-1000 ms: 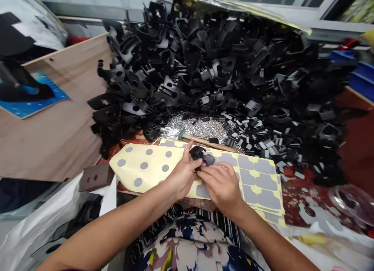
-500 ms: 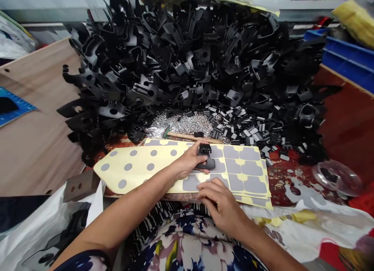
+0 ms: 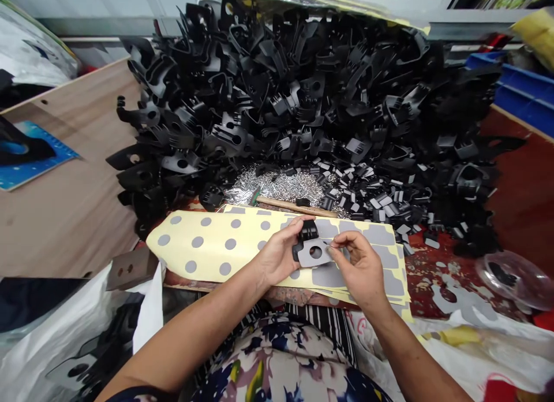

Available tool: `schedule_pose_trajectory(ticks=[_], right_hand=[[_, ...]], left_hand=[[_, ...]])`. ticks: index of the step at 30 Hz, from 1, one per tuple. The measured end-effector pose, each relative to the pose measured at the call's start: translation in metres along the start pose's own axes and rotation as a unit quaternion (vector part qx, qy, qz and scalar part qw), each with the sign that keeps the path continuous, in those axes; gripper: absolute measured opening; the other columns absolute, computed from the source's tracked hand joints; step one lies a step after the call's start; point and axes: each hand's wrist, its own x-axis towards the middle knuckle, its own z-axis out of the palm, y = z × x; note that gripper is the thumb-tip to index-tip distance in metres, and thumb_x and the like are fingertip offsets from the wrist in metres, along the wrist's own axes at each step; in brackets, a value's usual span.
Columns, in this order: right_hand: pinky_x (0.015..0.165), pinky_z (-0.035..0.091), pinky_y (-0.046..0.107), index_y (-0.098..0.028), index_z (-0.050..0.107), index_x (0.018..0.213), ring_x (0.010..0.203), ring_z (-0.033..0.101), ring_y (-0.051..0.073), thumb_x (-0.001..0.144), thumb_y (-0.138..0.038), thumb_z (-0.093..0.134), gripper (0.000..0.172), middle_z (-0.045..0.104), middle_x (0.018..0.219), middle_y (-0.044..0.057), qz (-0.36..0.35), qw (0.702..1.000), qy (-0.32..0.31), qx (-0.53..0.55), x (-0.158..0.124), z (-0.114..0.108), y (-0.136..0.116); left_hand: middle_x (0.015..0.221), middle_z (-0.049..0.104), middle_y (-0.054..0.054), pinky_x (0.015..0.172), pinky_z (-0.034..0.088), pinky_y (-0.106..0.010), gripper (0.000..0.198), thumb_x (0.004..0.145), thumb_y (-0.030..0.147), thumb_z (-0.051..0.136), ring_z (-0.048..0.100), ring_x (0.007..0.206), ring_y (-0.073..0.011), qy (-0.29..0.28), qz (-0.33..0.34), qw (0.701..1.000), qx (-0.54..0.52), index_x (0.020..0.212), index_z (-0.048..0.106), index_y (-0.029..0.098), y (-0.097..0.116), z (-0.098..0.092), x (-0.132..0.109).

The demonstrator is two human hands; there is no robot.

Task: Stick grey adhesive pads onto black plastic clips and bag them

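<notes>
My left hand (image 3: 281, 249) grips a black plastic clip part (image 3: 309, 231) above the yellow backing sheet (image 3: 255, 266). Over the face of that part lies a flat grey sticker (image 3: 306, 253) with a round hole. Thumb and forefinger of my right hand (image 3: 360, 268) pinch the sticker's right edge. Whether the sticker is stuck down, I cannot tell. Grey dots cover the left of the sheet, and larger grey stickers (image 3: 379, 234) its right.
Black plastic parts (image 3: 259, 78) are heaped behind the sheet. Small metal pieces (image 3: 289, 185) and a hammer (image 3: 298, 205) lie before the heap. A clear plastic bowl (image 3: 526, 283) stands right, a brown block (image 3: 132, 268) left, and a blue crate (image 3: 523, 90) far right.
My right hand has moved up from near the sheet's front edge to the black part. A grey sticker now covers the part's face, pinched by the right fingers. The view has shifted slightly.
</notes>
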Motion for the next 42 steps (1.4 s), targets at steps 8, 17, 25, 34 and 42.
schedule_pose_trajectory(ticks=[8, 17, 25, 34, 42], right_hand=[[0.084, 0.054, 0.037, -0.025, 0.064, 0.093, 0.09, 0.065, 0.021, 0.089, -0.025, 0.071, 0.008, 0.066, 0.091, 0.003, -0.02, 1.0, 0.012, -0.01, -0.003, 0.01, 0.004], [0.085, 0.053, 0.038, -0.024, 0.064, 0.093, 0.091, 0.065, 0.022, 0.09, -0.026, 0.071, 0.008, 0.067, 0.091, 0.003, -0.024, 0.999, 0.014, -0.033, -0.003, 0.015, 0.009], [0.082, 0.057, 0.038, -0.025, 0.062, 0.095, 0.088, 0.067, 0.022, 0.093, -0.025, 0.066, 0.004, 0.068, 0.09, 0.003, -0.081, 0.99, 0.006, -0.114, -0.005, 0.017, 0.002], [0.088, 0.056, 0.052, -0.034, 0.033, 0.153, 0.105, 0.069, 0.03, 0.093, -0.009, 0.066, 0.073, 0.068, 0.118, 0.012, -0.353, 0.876, 0.033, -0.328, -0.019, 0.019, 0.006], [0.08, 0.061, 0.04, -0.028, 0.071, 0.128, 0.096, 0.072, 0.024, 0.091, -0.038, 0.075, 0.038, 0.075, 0.114, 0.007, -0.069, 0.95, -0.242, -0.183, 0.032, 0.002, -0.013]], left_hand=[[0.107, 0.065, -0.006, 0.073, 0.06, -0.039, 0.037, 0.088, 0.045, 0.075, 0.062, 0.078, -0.0177, 0.002, 0.003, 1.0, -0.017, 0.119, 0.066, 0.028, -0.002, 0.003, -0.001], [0.1, 0.062, -0.005, 0.071, 0.063, -0.039, 0.038, 0.088, 0.044, 0.075, 0.06, 0.075, -0.016, 0.005, 0.004, 1.0, -0.02, 0.12, 0.066, 0.026, -0.003, -0.002, 0.0], [0.105, 0.062, -0.003, 0.073, 0.059, -0.035, 0.056, 0.076, 0.026, 0.083, 0.063, 0.085, -0.0183, -0.001, 0.032, 0.999, 0.039, 0.125, 0.058, 0.029, -0.008, 0.0, -0.006], [0.103, 0.06, 0.0, 0.085, 0.048, -0.023, 0.042, 0.075, 0.016, 0.081, 0.056, 0.095, -0.0153, 0.14, 0.237, 0.938, 0.211, 0.112, 0.063, 0.025, -0.04, 0.001, 0.005], [0.124, 0.067, -0.01, 0.085, 0.06, -0.04, 0.056, 0.087, 0.045, 0.077, 0.067, 0.106, -0.0287, 0.057, 0.086, 0.963, 0.248, 0.139, 0.061, 0.036, 0.033, -0.026, -0.098]])
